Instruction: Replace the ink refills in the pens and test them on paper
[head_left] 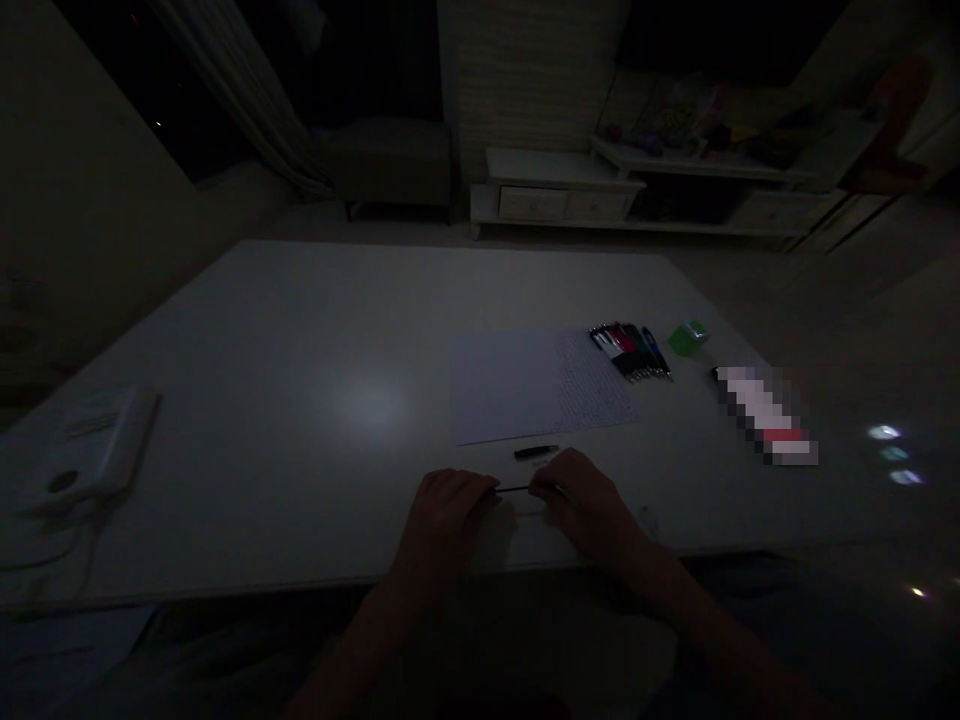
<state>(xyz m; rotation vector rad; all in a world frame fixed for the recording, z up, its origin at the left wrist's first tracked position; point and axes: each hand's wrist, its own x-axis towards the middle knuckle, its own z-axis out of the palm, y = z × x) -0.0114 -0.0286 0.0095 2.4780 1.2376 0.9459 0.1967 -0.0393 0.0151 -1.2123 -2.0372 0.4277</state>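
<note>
Left hand (pixel 446 522) and right hand (pixel 589 502) close together, pinching thin black rod (pixel 514 489) between them at lower centre, seemingly for steady hold. Black pen piece (pixel 535 452) just beyond on white surface (pixel 300 330); paper (pixel 510 390), row of pens (pixel 630 350) farther up.

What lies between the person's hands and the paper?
In the head view, a short black pen part lies on the table, between the sheet of paper and the left hand and right hand.
</note>
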